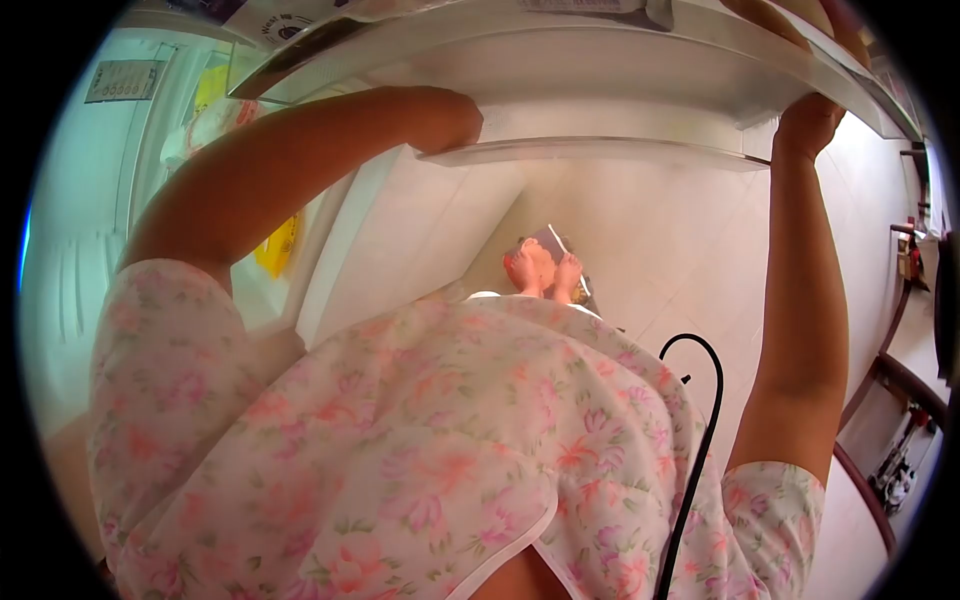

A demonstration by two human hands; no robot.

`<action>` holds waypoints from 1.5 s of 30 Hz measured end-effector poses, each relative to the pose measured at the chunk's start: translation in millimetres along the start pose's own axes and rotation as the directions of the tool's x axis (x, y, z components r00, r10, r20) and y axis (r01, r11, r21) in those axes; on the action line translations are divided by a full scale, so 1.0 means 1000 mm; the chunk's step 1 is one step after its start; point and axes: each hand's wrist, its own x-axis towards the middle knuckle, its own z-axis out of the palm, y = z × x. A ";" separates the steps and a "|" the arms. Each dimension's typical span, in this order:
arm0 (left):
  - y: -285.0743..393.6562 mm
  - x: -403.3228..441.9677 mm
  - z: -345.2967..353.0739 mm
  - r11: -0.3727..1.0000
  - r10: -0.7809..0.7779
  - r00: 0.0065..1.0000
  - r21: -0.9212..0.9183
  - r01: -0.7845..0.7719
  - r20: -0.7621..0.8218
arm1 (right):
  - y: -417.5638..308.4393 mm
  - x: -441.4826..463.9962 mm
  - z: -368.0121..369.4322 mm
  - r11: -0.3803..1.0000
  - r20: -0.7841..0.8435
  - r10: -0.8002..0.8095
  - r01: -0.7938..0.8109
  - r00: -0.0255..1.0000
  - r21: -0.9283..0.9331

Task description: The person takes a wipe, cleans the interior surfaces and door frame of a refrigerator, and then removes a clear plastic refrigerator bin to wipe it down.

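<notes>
Pale tiled floor [660, 250] below, seen from the head view, looking down. Two bare feet [543, 268] on a patterned mat [590, 290], reddish and dark. Left side of view: lit greenish compartment [85, 200] with a printed label [125, 81] near its top; yellow bag [278, 247] just beside the left forearm, lower side. White panel [400, 220] slants between this compartment and the floor. Right edge: dark curved furniture frame [910, 390], partly cut off.

Clear drawer [600, 100] spans the top of the view, in front of the body and above floor level, one end toward each arm. Packaging with printed lettering [275, 25] at its upper left; contents partly out of frame.

Left hand [455, 118]: bent in at the near side of the clear drawer, mostly hidden; finger positions cannot be told. Right hand [812, 122]: at the right end of the clear drawer, fingers folded, closed on its edge; fingertips not distinguishable.

Floral garment [400, 430] fills the lower area. Black cable [707, 430] runs up over its right part, looping at the top.
</notes>
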 end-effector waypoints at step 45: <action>0.023 -0.060 0.004 0.740 -0.510 0.723 -0.666 0.092 -0.466 | -0.026 -0.014 0.002 1.000 0.045 -0.031 0.031 0.998 0.003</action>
